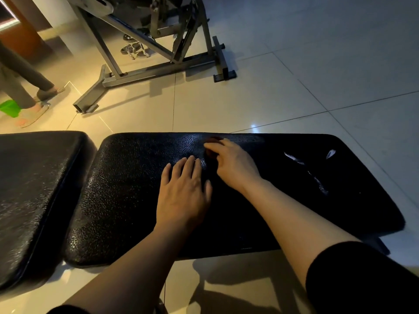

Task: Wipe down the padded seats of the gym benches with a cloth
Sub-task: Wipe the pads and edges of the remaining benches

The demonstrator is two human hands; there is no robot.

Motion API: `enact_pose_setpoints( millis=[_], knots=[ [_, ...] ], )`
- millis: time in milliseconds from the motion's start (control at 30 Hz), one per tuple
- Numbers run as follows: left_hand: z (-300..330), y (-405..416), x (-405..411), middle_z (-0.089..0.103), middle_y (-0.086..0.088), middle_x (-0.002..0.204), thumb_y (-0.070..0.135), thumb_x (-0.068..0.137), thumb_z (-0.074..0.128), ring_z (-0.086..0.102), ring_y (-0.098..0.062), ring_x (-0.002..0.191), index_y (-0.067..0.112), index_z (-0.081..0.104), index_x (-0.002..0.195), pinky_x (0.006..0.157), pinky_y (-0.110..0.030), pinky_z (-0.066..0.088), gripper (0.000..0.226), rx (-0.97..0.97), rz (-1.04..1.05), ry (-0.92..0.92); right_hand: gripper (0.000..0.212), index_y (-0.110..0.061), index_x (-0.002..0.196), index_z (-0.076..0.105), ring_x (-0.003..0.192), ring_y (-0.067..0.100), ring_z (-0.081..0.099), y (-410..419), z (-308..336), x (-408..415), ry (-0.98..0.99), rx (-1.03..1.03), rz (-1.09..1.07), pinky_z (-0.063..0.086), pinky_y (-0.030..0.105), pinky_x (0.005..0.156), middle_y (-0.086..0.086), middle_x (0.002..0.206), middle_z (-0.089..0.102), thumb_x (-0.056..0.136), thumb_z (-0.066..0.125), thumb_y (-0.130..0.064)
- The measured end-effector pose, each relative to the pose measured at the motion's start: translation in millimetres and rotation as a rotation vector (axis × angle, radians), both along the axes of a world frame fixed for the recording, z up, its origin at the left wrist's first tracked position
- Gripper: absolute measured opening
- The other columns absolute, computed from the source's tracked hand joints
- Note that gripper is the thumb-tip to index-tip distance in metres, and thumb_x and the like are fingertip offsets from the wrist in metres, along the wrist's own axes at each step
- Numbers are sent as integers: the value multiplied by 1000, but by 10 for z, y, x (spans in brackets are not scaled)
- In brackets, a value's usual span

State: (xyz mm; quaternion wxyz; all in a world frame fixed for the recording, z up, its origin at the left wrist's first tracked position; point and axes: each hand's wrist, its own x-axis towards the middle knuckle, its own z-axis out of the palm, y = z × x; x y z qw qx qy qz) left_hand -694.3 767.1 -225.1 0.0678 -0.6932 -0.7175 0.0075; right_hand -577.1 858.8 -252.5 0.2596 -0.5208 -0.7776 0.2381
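Note:
A black padded bench seat (127,189) lies across the view in front of me, its textured cover shiny on the left part. A second black pad (34,189) sits to its left with a narrow gap between them. My left hand (183,196) lies flat on the middle of the seat, fingers straight. My right hand (233,164) is near the seat's far edge. Its fingers curl round a small dark reddish cloth (213,139), which the hand mostly hides.
The seat's right part has torn slits showing white (294,158). A grey metal machine frame (145,71) stands on the tiled floor beyond the bench. At far left are another person's legs in sandals (34,109) and a green object (10,107).

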Motion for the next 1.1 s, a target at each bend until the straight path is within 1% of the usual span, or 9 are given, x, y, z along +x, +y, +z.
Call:
enact_pose_setpoints(
  millis=[167,267,367,467,533,700,833,967,1100],
  knots=[
    [-8,-1,-10,16,3,161,48,99,24,8,-14,148,20,17,154,121,-39,1,62,10,-1,-16,58,-29,138,51,129,27,42,153,-170,567,-76,-49,-292,39,34,105,6,137,52,86,49,-5],
    [-11,-5,-9,17,2,160,48,99,25,9,-14,147,19,18,154,121,-39,2,62,19,-2,-16,58,-24,142,44,130,29,37,115,-146,486,-111,-70,-331,36,35,103,10,135,51,88,47,-6],
    [-4,-10,1,17,2,160,48,99,25,8,-15,147,19,17,154,121,-39,1,62,17,-2,-13,65,-24,147,33,131,27,36,23,12,125,-116,-27,-229,37,35,101,9,138,48,87,53,-10],
    [5,-11,-8,14,1,161,47,100,22,5,-15,148,20,13,154,121,-39,-1,61,-4,-14,-3,53,-21,143,43,132,22,38,-68,144,-219,-36,21,-5,38,36,106,3,139,50,91,52,-11],
    [9,-9,-7,14,1,161,47,100,21,5,-15,148,20,13,154,121,-40,-1,61,-6,-11,-2,48,-23,138,50,131,20,40,-43,145,-250,-8,37,48,41,38,105,0,137,52,92,50,-10],
    [0,-8,-6,15,2,161,48,99,18,7,-15,148,19,16,154,121,-39,1,62,14,-1,-1,55,-26,131,57,136,25,39,187,-26,304,-21,-51,-196,42,37,103,5,135,55,82,53,0],
    [-14,-5,-15,12,2,161,48,99,22,4,-14,148,20,13,154,121,-39,-1,62,9,-6,-20,41,-19,134,50,119,32,50,250,-144,491,-53,-62,-326,44,36,84,10,123,55,94,45,-9],
    [-25,-2,-10,13,2,161,48,99,19,4,-14,148,20,13,154,121,-39,-1,62,17,-4,-13,55,-21,149,32,130,29,43,142,-3,69,-45,-36,-209,41,37,100,10,142,47,97,48,-17],
    [-17,-2,-10,14,1,161,47,98,16,5,-15,148,19,14,154,121,-40,-2,63,3,-6,12,47,-28,144,44,136,22,38,-1,124,-321,18,25,77,36,36,108,4,143,48,98,45,-16]
  ],
)
